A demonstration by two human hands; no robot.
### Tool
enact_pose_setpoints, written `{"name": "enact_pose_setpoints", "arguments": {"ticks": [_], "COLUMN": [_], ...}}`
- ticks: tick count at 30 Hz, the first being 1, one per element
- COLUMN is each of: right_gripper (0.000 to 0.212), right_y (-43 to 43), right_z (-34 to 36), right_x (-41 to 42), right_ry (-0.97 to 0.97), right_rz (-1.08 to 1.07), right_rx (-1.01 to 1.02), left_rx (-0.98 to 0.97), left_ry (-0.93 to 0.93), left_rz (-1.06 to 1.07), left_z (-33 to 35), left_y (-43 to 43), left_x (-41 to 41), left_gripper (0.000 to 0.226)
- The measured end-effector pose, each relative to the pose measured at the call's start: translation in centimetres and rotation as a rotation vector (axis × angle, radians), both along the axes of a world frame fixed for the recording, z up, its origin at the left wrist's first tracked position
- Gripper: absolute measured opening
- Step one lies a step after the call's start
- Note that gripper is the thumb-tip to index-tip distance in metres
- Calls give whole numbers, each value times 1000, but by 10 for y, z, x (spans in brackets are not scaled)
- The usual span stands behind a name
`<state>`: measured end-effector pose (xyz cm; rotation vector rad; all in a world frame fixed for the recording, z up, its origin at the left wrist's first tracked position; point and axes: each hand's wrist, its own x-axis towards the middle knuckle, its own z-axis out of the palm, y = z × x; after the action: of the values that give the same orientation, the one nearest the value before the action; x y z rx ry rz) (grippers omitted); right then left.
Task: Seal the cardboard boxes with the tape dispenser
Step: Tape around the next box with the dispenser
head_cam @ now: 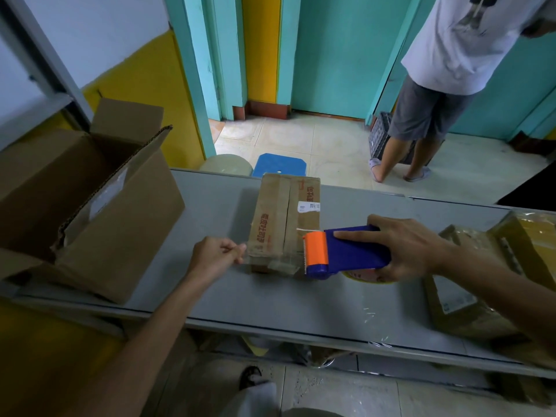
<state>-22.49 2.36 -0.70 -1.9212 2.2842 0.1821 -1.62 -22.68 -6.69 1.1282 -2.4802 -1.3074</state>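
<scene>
Currently stretching tape (272,263): left hand (215,254) pinches its end, right hand (412,248) grips tape dispenser (352,251), box (285,215) between them; next, probably press down.

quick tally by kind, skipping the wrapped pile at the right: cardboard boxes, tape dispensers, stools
cardboard boxes: 2 (large open box, small box)
tape dispenser: 1
stools beyond the table: 2 (round stool, blue stool)
total: 5
</scene>
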Motion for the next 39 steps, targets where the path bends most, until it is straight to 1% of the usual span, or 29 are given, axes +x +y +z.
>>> {"name": "enact_pose_setpoints", "arguments": {"ticks": [4,6,15,17,19,20,21,22,23,24,25,26,27,28,29,31,33,36,39], "right_gripper": [82,81,80,81,81,81,80,80,80,81,81,81,82,82,82,81,80,79,78], "right_y": [-5,-10,-11,-12,-14,-15,-16,-16,-16,-17,-17,-17,-17,-17,-16,-12,-5,-1,10], "right_z": [0,-2,-9,-9,-9,-10,-10,-11,-11,-11,-11,-12,-13,-13,-15,-20,-23,-26,-28], "right_x": [4,6,14,16,18,19,19,19,18,17,16,16,14,13,10,8,5,4,-1], "right_ry": [44,57,104,100,96,100,102,104,106,106,104,99,91,82,75,47,-5,-67,-83], "right_rz": [1,-3,-20,-19,-14,-12,-15,-15,-18,-18,-15,-16,-19,-25,-32,-44,-50,-51,-59], "right_rx": [58,72,78,63,49,51,54,47,40,38,37,34,35,35,33,21,-4,-36,-59], "left_rx": [-47,-38,-75,-159,-333,-381,-380,-369,-411,-520,-628,-692,-711,-699,-685,-661,-679,-694,-677], "left_ry": [-85,-117,-109,-156,-328,-445,-527,-541,-468,-320,-140,-29,14,-6,-52,-100,-151,-172,-180], "left_rz": [16,25,-32,-38,-69,-73,-52,-28,-31,-77,-167,-311,-466,-587,-644,-631,-627,-639,-625], "left_z": [-7,-12,-27,-23,-20,-20,-18,-16,-16,-19,-20,-21,-25,-31,-39,-54,-60,-57,-56], "left_y": [-5,-8,-11,-8,-5,-8,-12,-15,-17,-15,-8,2,13,24,32,33,30,31,33], "left_x": [-8,-10,-1,-4,-7,-8,-9,-9,-10,-11,-12,-15,-17,-19,-19,-18,-19,-20,-18], "left_gripper": [34,35,29,31,47,63,80,90,89,79,68,63,62,64,65,67,69,71,70]}}
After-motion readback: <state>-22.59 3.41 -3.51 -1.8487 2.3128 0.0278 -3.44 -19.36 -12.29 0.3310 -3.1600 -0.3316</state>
